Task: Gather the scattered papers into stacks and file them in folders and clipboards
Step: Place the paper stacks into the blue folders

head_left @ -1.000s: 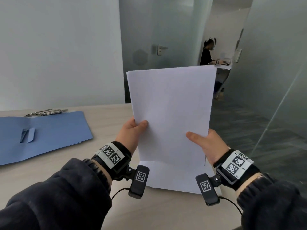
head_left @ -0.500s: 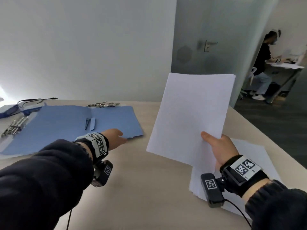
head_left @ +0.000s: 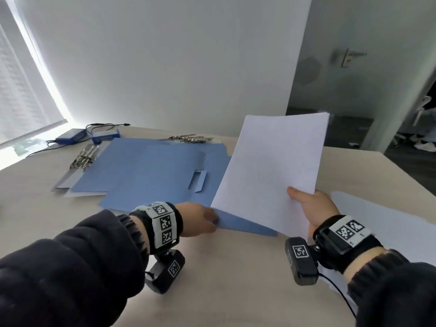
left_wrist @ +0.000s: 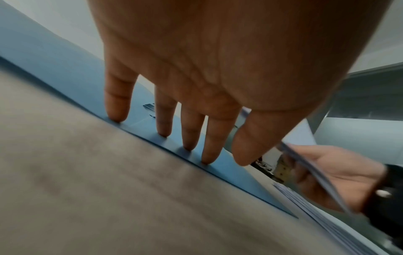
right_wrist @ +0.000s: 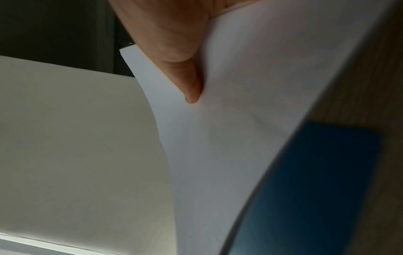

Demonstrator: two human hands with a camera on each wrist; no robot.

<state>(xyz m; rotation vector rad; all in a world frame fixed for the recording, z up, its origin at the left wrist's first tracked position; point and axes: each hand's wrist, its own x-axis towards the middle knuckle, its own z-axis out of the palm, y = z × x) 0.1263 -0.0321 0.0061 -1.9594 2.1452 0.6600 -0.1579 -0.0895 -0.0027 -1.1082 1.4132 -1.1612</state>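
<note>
My right hand pinches a stack of white papers by its lower right corner and holds it tilted up over the right end of a blue folder. In the right wrist view the thumb lies on the paper, with the folder below. My left hand reaches to the folder's near edge. In the left wrist view its straight fingers press on the folder.
More white sheets lie on the table to the right of my right hand. Clipboards with metal clips lie left of the folder, loose clips behind it, and two blue devices with cables at the far left.
My left hand let go of the paper stack and reached left to the blue folder's near edge. My right hand alone carried the stack leftward over the folder.
</note>
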